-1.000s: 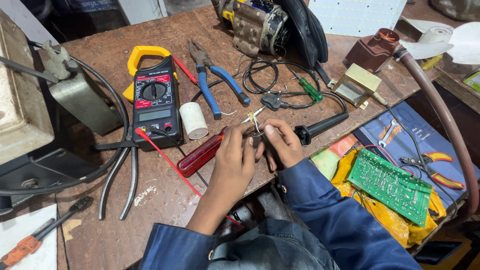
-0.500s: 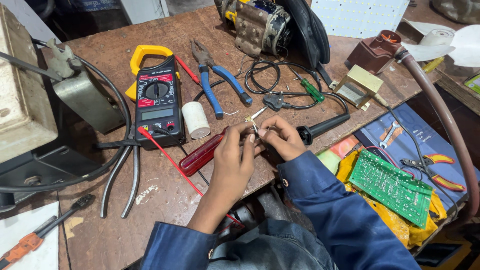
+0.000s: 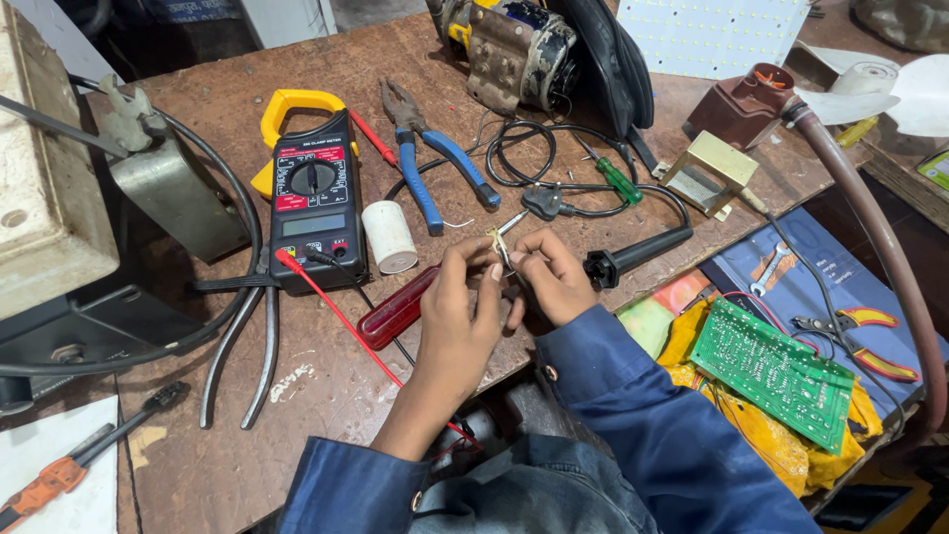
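Both hands pinching a tiny part at the front edge of the wooden workbench (image 3: 297,396)

The left hand (image 3: 465,316) and right hand (image 3: 549,282) meet fingertip to fingertip, closed on a small pale component (image 3: 497,245) with thin wire leads, held just above the bench. Just left of them lies a red translucent case (image 3: 395,309), then a white cylinder (image 3: 388,236) and a black clamp meter (image 3: 314,203) with a yellow jaw and red label strips. Blue-handled pliers (image 3: 435,163) sit behind, and a green circuit board (image 3: 776,371) lies off to the right.

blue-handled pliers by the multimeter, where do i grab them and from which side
Probably the blue-handled pliers are best taken by the two blue grips, coming from the near side. They lie flat, jaws pointing away toward the far edge, handles splayed toward the hands. The left handle ends near the white roll, so approach from above.
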`<state>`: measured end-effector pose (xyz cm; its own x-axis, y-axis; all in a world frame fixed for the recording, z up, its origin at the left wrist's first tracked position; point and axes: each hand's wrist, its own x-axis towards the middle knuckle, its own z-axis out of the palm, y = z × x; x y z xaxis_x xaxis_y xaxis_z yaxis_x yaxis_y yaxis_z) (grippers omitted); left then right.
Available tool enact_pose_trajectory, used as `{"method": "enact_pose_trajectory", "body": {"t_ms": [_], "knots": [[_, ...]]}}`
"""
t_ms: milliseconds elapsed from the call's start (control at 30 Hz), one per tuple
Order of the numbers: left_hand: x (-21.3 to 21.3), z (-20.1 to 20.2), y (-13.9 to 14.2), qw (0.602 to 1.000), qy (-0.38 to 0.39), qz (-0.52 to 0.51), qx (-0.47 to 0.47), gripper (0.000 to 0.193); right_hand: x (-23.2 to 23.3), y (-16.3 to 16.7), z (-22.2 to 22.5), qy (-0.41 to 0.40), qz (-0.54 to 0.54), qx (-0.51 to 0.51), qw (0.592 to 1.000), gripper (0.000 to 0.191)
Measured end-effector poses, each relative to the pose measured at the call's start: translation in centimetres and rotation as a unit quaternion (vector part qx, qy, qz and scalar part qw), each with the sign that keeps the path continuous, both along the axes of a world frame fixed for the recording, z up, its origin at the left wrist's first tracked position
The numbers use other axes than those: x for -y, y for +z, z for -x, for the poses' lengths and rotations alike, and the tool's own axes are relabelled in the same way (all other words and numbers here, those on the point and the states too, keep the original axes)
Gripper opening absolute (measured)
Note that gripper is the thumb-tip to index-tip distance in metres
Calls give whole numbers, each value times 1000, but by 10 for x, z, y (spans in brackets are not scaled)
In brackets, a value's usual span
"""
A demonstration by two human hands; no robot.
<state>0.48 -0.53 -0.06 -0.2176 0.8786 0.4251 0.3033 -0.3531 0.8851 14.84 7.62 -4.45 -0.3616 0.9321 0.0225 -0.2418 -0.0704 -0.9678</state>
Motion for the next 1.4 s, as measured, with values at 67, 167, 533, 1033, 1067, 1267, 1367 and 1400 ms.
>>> {"method": "enact_pose_trajectory", "body": {"t_ms": [67, 167, 533, 1033, 1067, 1267, 1367, 1400], "knots": [[0, 0, -1, 1000, 1, -3, -6, 28, 1, 3, -1, 0, 6, 11, 1000, 11], [-1, 0, -1, 1000, -1, -8, -3, 29, 3, 4, -3, -1, 9, 9, 1000, 11], [-1, -2, 1, 997, -31, 24, 72, 29, -16, -18, -7, -5, 28, 14, 999, 14], [3, -3, 6, 999, -20, 0, -31, 45, -39, -24, -20, 58, 134, -78, 986, 16], [3, -3, 6, 999, -21, 0, -29, 45, -39, -23, -20, 62, 135, -86, 985, 17], [3, -4, 5, 999, -27, -1, -24, 43, -38, -14, -26, 70, 166, -67, 981, 19], [3, -4, 5, 999, -32, -15, -21, 41, -38, -13, -25, 69, 155, -62, 984, 20], [3, -4, 5, 999, -32, -26, -23, 40, -37, -14, -25, 68, 150, -60, 984, 20]]}}
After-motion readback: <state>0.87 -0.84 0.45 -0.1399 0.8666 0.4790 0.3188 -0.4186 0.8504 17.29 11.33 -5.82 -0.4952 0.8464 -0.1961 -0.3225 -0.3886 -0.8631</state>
